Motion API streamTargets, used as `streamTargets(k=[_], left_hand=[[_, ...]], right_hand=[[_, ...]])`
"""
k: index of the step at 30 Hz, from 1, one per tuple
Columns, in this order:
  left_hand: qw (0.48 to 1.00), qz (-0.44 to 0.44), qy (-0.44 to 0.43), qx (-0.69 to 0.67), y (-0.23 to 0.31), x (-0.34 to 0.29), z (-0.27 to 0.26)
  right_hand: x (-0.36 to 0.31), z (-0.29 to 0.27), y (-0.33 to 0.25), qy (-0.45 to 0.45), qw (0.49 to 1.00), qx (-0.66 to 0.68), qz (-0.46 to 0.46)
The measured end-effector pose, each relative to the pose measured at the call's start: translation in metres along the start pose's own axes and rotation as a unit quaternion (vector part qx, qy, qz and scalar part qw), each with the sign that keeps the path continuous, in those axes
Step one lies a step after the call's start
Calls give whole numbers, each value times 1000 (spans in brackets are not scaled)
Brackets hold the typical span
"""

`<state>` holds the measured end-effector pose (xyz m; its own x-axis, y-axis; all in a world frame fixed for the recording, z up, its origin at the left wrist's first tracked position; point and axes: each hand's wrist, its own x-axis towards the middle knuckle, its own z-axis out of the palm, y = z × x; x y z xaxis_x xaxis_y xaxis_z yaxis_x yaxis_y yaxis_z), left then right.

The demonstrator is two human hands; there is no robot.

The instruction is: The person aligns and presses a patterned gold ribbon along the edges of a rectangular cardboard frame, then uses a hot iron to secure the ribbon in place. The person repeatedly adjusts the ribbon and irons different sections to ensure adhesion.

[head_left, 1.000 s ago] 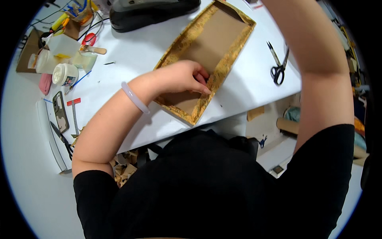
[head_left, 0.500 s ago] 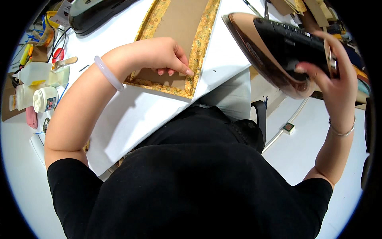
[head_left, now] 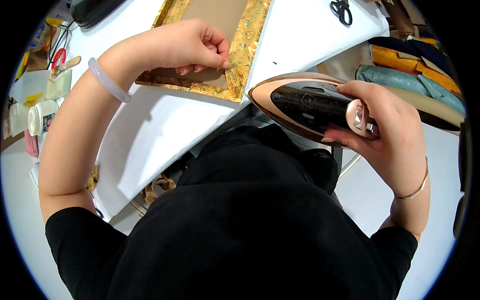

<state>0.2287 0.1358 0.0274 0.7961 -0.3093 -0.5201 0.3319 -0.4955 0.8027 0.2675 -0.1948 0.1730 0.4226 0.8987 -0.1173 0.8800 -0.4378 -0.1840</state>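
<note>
White tabletop (head_left: pixel 297 37) takes up most of the bg; smooth & flat, bent by the lens.

On it, the brocade-edged tray (head_left: pixel 245 45): upper mid view, far end cut off by the frame. Long shallow rectangle, low walls; plain matte brown board inside, gold patterned cloth w/ a slight sheen wrapped over the rim. Hasn't shifted much relative to the L hand vs. 0.5 s ago.

Main change = clothes iron (head_left: pixel 302 107). Half a sec ago it was up at R, sole partly showing; now it's lower, top side facing the cam, nose pointing L, just beside the tray's near R corner (contact: can't tell). So iron & L hand are now close to the same corner, tho iron's body is off the table edge. Pointed oval, glossy black + rose-gold shell.

R hand (head_left: pixel 392 117): wrapped round the iron's rear, thumb one side, fingers t'other.

L hand (head_left: pixel 210 50): fingers curled, thumb tip on the inner edge of the tray's R border; can't tell if it's pinching cloth or just pressing.

Smaller: white screw-type jar (head_left: pixel 42 118) at far L, black-handled scissors (head_left: pixel 343 12) top R, smooth pale lilac bangle (head_left: pixel 106 81) on L wrist.
</note>
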Motion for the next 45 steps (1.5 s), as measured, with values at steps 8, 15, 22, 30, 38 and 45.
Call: streamTargets(k=[8,15,22,30,38,45], left_hand=[[1000,12,-1,-20,-3,-4,0],[997,43,34,-49,-7,-10,8],[986,16,128,-101,-11,-14,15],[997,-23,66,-41,-1,-14,17],[994,-79,52,51,12,-16,17],[999,-43,30,6,0,-14,17]], right_hand=[[10,7,-9,-24,1000,5,16],[6,4,-14,-32,999,4,33],[-4,-2,-14,-21,999,-2,42],[-3,-1,-15,-22,999,-15,43],[1,2,-14,-24,999,-18,33],[8,5,-19,-48,998,-10,34]])
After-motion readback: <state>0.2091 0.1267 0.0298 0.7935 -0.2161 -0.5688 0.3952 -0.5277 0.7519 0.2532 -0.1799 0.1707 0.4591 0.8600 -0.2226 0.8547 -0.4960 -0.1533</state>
